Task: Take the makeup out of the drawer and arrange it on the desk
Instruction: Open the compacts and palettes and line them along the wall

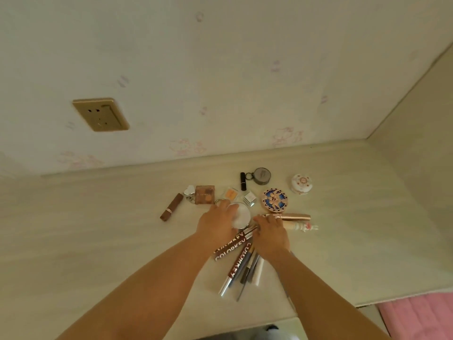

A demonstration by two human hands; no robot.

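Observation:
Makeup lies in a cluster on the pale desk [98,229]. My left hand [217,222] rests curled over a round white compact [242,213]. My right hand [270,235] pinches the silver cap end of a COLORKEY lip gloss tube [241,235]. Two more COLORKEY tubes [230,252] and several pencils [247,268] fan out between my wrists. A rose-gold tube [294,217] and a cream tube [302,227] lie just right of my right hand. The drawer is not in view.
Behind my hands sit a brown lipstick [171,207], brown palette [205,194], orange square [231,193], black lipstick [243,180], grey compact [261,175], patterned compact [274,200] and white round box [301,184]. Wall socket [100,114] at left, pink fabric [421,315] at lower right.

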